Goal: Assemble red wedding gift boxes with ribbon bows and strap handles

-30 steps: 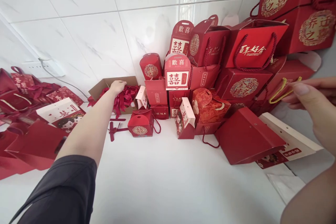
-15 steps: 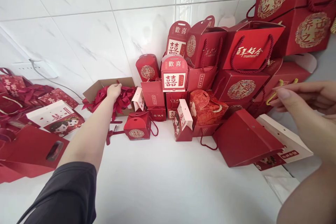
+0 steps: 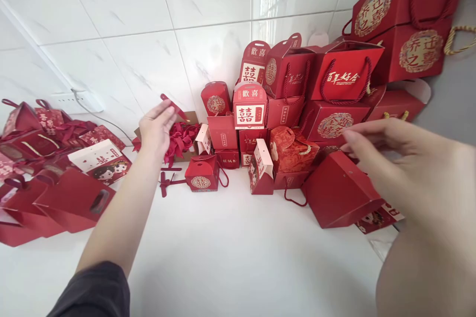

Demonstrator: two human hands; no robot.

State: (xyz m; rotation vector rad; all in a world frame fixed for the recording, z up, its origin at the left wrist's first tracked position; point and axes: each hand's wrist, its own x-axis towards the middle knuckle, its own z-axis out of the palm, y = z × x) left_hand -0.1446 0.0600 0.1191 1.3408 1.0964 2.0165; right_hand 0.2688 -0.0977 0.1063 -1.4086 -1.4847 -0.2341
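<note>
My left hand (image 3: 156, 126) is raised above a brown cardboard box (image 3: 190, 118) heaped with red ribbons (image 3: 182, 138), and its fingers pinch one red ribbon strip (image 3: 172, 105) that sticks up and to the right. My right hand (image 3: 394, 156) hovers low at the right, fingers loosely curled and apart, holding nothing, just over a large flat red paper bag (image 3: 340, 193) lying on the white table (image 3: 238, 247).
A pile of red gift boxes and rope-handled bags (image 3: 334, 79) is stacked against the tiled wall at the back right. More flat red bags (image 3: 70, 198) lie at the left. A small red box (image 3: 203, 173) and loose ribbon pieces (image 3: 167, 183) sit mid-table.
My left hand has lifted out of the ribbon box with one ribbon strip. My right hand has moved left and down, over the flat red bag.
</note>
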